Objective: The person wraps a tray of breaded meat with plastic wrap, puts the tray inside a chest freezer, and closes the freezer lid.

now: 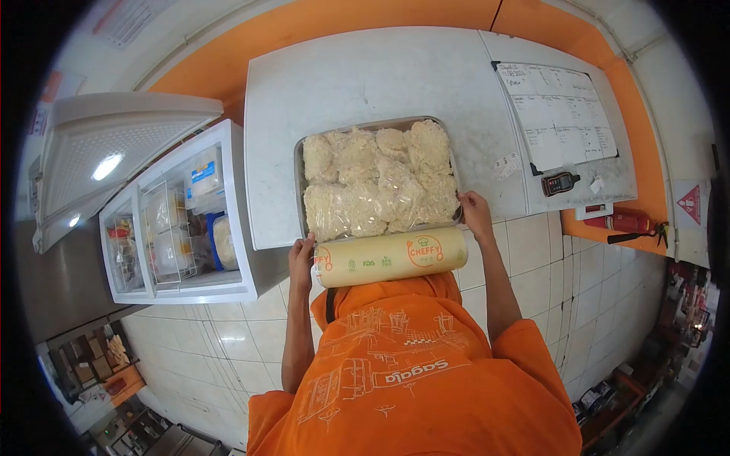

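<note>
A metal tray [299, 190] lies on the white lid, filled with breaded pieces [380, 182] under shiny cling film. Against my front, along the tray's near edge, rests a cling film roll [372, 256] printed "CHEFFY". My left hand [301, 254] is closed at the tray's near left corner, beside the roll's end, with its fingertips on the film edge. At the near right corner my right hand [477, 215] pinches the film against the tray's rim. Exactly how much film each hand grips is too small to see.
The tray stands on a white freezer lid [304, 83]. To the left, an open chest freezer [175, 220] holds bags and wire baskets. A whiteboard [559, 114] and a black handheld device [560, 183] lie at right. Beyond hangs a fire extinguisher [623, 221].
</note>
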